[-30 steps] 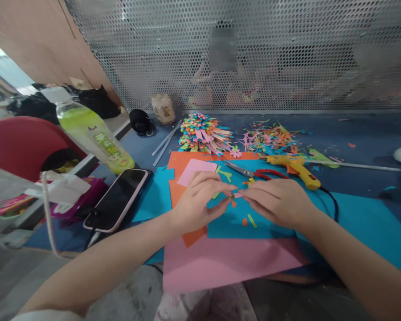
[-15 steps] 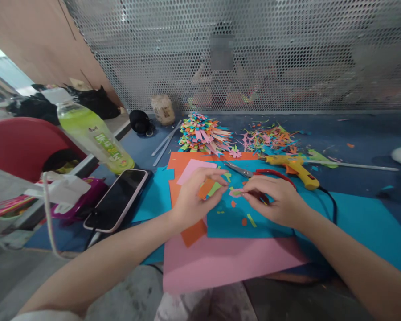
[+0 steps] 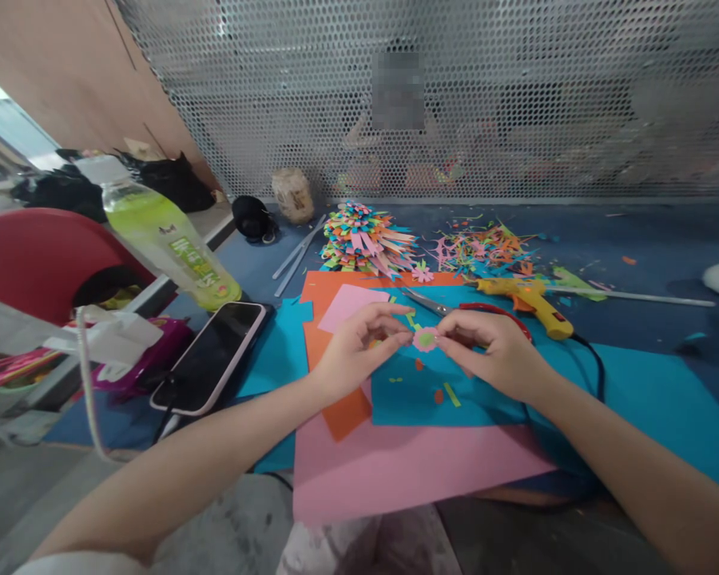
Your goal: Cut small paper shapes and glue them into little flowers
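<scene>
A small pink paper flower [image 3: 425, 339] with a green centre is held above the blue paper sheet [image 3: 491, 399]. My right hand [image 3: 494, 347] pinches its right edge between thumb and fingertips. At the flower's left edge is the thumb of my left hand [image 3: 359, 347], its fingers curled round. Behind my right hand lie red-handled scissors [image 3: 434, 303], partly covered, blades pointing left. Small green and orange paper scraps [image 3: 451, 394] are scattered on the blue sheet. Another pink paper flower [image 3: 423, 272] lies farther back.
Behind the sheets stands a colourful fringed-paper cone [image 3: 363, 239], with a heap of paper shreds [image 3: 485, 251] beside it. A yellow glue gun [image 3: 536, 303] lies right. Left are a phone [image 3: 212, 359] and a drink bottle [image 3: 168, 239]. A perforated metal panel [image 3: 515, 104] closes off the back.
The pink flower has turned to show its face and green centre. My left hand has moved right to the flower's edge; earlier it was apart from it.
</scene>
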Demonstrator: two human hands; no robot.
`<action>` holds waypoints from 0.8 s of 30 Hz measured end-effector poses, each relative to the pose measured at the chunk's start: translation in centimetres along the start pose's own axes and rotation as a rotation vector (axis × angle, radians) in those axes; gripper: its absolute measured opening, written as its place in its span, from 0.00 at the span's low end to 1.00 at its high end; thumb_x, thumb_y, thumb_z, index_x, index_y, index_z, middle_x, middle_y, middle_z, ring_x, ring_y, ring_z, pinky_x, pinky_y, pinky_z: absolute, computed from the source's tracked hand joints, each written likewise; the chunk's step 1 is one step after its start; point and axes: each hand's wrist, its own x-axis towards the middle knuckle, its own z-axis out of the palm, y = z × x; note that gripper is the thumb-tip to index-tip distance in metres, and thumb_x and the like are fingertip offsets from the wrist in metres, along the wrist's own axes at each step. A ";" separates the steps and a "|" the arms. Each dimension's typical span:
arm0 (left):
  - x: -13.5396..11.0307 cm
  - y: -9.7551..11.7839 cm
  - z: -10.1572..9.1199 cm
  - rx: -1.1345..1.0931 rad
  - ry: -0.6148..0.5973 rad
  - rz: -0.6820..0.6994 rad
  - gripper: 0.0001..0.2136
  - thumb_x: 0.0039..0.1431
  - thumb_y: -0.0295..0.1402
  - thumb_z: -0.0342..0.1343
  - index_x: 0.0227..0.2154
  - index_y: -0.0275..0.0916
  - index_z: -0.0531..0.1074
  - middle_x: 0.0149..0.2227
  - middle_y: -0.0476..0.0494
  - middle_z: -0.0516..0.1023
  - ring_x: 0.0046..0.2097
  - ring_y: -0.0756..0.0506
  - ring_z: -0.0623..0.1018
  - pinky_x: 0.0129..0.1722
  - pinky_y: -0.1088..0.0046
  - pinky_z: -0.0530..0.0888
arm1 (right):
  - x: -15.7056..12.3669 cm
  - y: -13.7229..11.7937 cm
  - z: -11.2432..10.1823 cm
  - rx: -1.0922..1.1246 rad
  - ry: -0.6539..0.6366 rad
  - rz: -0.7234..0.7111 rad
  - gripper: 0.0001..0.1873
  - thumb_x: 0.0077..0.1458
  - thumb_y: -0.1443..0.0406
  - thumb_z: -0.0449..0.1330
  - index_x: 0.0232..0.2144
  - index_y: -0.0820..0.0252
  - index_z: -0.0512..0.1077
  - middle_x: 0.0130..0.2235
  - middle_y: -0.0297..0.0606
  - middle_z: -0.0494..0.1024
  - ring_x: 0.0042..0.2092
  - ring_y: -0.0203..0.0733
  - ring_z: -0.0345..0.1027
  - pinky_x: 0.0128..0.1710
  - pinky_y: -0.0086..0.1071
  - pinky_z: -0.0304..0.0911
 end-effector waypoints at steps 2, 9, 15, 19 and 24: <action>0.0 0.0 0.0 -0.016 0.003 -0.005 0.14 0.52 0.32 0.58 0.42 0.36 0.69 0.30 0.44 0.77 0.34 0.49 0.77 0.34 0.74 0.72 | 0.0 0.1 0.0 -0.004 0.002 -0.016 0.07 0.54 0.64 0.55 0.26 0.60 0.67 0.19 0.27 0.62 0.17 0.28 0.54 0.17 0.25 0.48; 0.2 0.0 0.0 -0.046 0.016 -0.036 0.16 0.50 0.33 0.60 0.42 0.37 0.69 0.30 0.44 0.78 0.34 0.48 0.77 0.33 0.74 0.72 | 0.1 0.1 0.1 -0.069 0.012 -0.062 0.06 0.53 0.64 0.55 0.27 0.61 0.68 0.21 0.28 0.63 0.19 0.30 0.53 0.18 0.26 0.50; 0.2 0.0 0.0 -0.052 0.021 -0.063 0.15 0.49 0.32 0.60 0.40 0.37 0.69 0.29 0.46 0.76 0.32 0.50 0.76 0.31 0.76 0.71 | 0.0 0.3 0.1 -0.117 0.029 -0.117 0.06 0.54 0.66 0.54 0.27 0.61 0.68 0.21 0.29 0.64 0.20 0.29 0.54 0.19 0.26 0.50; 0.2 0.3 0.0 -0.038 0.039 -0.069 0.14 0.49 0.32 0.60 0.40 0.36 0.70 0.28 0.46 0.76 0.32 0.50 0.76 0.31 0.76 0.71 | 0.0 0.3 0.0 -0.136 0.030 -0.102 0.06 0.54 0.65 0.54 0.26 0.60 0.67 0.21 0.29 0.64 0.20 0.30 0.55 0.19 0.26 0.51; 0.3 0.5 -0.4 -0.093 0.170 0.082 0.13 0.50 0.30 0.60 0.41 0.38 0.70 0.30 0.47 0.75 0.33 0.51 0.75 0.35 0.75 0.73 | 0.0 0.3 -0.2 -0.185 0.080 -0.083 0.07 0.55 0.64 0.54 0.25 0.58 0.67 0.21 0.30 0.65 0.21 0.32 0.56 0.20 0.27 0.52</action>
